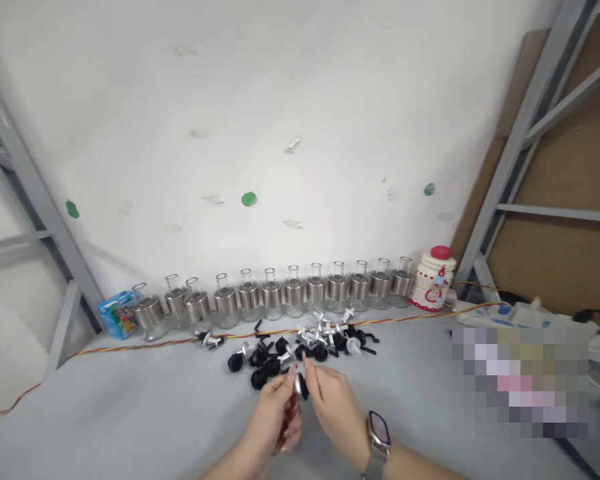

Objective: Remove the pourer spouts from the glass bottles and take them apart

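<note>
My left hand (275,410) and my right hand (335,400) meet low in the middle of the view. Between their fingertips is a small round stopper-like cap (301,387), silver on its left side and black on its right. Both hands are closed on it, thumbs pointing up and away from me. Just beyond my fingers lies a loose pile of black round caps (259,379) and silver or clear spout-like pieces (354,345). Part of the held cap is hidden by my fingers.
A row of glass bottles with steel sleeves (249,293) stands along the wall. A blue box (119,315) is at its left end, a white jar with a red lid (433,283) at its right. A twisted wire (170,342) crosses the grey table (130,413); plastic packaging (525,317) lies right.
</note>
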`<control>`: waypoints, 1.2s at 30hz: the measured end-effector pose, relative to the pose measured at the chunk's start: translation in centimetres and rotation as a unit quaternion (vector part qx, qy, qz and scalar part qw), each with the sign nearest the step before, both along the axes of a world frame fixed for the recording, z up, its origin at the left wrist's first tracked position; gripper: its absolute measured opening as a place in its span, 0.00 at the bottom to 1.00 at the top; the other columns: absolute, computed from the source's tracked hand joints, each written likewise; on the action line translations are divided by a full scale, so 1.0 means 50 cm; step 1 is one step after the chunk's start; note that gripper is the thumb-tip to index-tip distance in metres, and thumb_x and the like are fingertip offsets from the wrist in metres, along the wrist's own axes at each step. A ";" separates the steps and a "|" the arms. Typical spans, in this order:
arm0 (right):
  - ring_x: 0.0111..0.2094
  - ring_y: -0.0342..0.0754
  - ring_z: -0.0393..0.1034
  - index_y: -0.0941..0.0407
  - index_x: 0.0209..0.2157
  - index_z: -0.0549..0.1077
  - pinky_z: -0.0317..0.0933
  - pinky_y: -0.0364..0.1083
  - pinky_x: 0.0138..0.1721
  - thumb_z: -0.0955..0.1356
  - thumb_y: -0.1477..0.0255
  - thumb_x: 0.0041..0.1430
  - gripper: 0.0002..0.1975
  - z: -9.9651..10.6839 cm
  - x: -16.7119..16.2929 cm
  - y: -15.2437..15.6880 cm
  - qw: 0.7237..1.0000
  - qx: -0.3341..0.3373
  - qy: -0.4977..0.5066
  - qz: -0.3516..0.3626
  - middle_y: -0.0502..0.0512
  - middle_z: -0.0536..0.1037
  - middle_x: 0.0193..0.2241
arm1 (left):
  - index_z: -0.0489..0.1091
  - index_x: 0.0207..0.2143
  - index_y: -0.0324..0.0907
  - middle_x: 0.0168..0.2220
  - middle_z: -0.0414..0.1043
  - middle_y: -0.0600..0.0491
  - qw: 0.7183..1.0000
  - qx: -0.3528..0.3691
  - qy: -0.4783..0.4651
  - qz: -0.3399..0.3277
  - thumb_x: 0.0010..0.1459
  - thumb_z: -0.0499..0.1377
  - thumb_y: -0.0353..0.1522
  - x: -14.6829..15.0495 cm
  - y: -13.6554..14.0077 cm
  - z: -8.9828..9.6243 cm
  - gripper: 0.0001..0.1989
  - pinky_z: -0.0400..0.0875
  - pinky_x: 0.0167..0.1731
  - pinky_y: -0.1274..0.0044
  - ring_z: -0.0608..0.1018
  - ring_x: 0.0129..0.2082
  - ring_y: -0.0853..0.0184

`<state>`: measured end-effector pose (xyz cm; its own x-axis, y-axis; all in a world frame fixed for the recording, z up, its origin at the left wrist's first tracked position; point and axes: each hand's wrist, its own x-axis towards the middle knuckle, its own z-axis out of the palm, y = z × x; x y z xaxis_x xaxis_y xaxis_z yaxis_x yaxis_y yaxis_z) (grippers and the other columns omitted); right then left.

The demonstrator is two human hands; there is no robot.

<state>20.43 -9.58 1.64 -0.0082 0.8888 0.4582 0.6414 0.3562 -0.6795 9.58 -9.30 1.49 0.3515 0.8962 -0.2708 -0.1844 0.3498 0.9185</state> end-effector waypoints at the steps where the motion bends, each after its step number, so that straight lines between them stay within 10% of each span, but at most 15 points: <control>1: 0.17 0.41 0.56 0.57 0.17 0.64 0.48 0.41 0.21 0.51 0.62 0.61 0.25 0.005 0.003 0.002 1.000 -0.015 0.015 0.017 0.50 0.65 0.14 | 0.53 0.17 0.43 0.04 0.47 0.66 0.999 -0.022 -0.016 -0.016 0.39 0.49 0.59 -0.003 0.003 0.006 0.27 0.42 0.03 0.85 0.48 0.03 0.80; 9: 0.21 0.41 0.60 0.57 0.20 0.65 0.52 0.40 0.23 0.52 0.64 0.62 0.22 0.030 0.026 -0.007 0.996 -0.027 0.024 0.083 0.50 0.68 0.18 | 0.53 0.15 0.42 0.04 0.48 0.65 0.996 -0.053 -0.062 -0.038 0.40 0.50 0.58 -0.010 0.001 0.023 0.28 0.42 0.04 0.86 0.48 0.03 0.81; 20: 0.18 0.44 0.62 0.57 0.19 0.64 0.53 0.43 0.22 0.48 0.74 0.62 0.23 -0.026 0.003 0.004 0.958 0.229 -0.174 0.001 0.53 0.68 0.14 | 0.57 0.23 0.42 0.06 0.55 0.64 0.993 -0.061 -0.090 0.037 0.38 0.58 0.52 0.002 -0.007 -0.031 0.24 0.46 0.04 0.86 0.60 0.04 0.76; 31: 0.22 0.42 0.58 0.57 0.22 0.62 0.49 0.42 0.25 0.53 0.70 0.61 0.16 0.011 0.034 -0.008 0.978 0.151 -0.119 0.085 0.50 0.65 0.18 | 0.59 0.25 0.41 0.10 0.61 0.60 0.997 -0.024 -0.028 -0.071 0.47 0.50 0.52 -0.014 0.002 0.014 0.22 0.46 0.05 0.86 0.63 0.06 0.75; 36: 0.18 0.41 0.55 0.56 0.17 0.57 0.49 0.41 0.21 0.53 0.62 0.60 0.20 0.006 0.038 0.018 0.992 -0.051 0.103 0.054 0.46 0.61 0.14 | 0.65 0.31 0.39 0.26 0.65 0.53 0.979 0.122 0.095 -0.134 0.50 0.51 0.47 -0.041 -0.003 0.055 0.20 0.59 0.15 0.81 0.70 0.21 0.70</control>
<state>22.34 -8.66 1.93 -0.0215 0.9295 0.3681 0.4465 0.3383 -0.8284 7.54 -9.43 4.24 0.5473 0.8244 -0.1442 0.0663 0.1290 0.9894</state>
